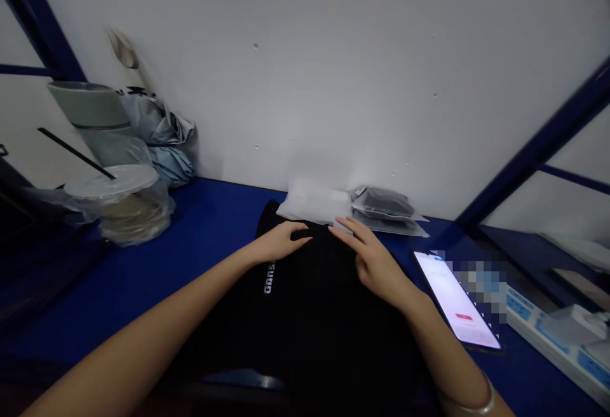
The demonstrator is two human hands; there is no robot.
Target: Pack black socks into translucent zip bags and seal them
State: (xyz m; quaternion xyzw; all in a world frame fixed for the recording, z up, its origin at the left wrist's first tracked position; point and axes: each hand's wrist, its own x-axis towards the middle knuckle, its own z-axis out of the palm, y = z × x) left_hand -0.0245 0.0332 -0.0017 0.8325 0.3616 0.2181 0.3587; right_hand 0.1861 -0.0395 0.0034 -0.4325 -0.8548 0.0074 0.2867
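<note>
A black piece of cloth [309, 315] with white lettering near its left edge lies over the blue desk and hangs toward me. It looks like a garment, but its kind cannot be made out. On its upper left part rests my left hand [279, 242], thumb and fingers apart. My right hand [379, 267] is over its upper right part, fingers stretched toward the back. Neither hand grips the cloth. Just beyond the fingertips, a white plastic packet [317, 203] touches the cloth's far edge. Beside that lie clear bags with dark contents [386, 204].
A lit phone [455, 302] lies right of my right forearm, near a white power strip [548, 334]. At left stand a lidded cup with a black straw [114, 182], a pale green tumbler [90, 109] and a folded umbrella [171, 164]. A white wall closes the desk's back.
</note>
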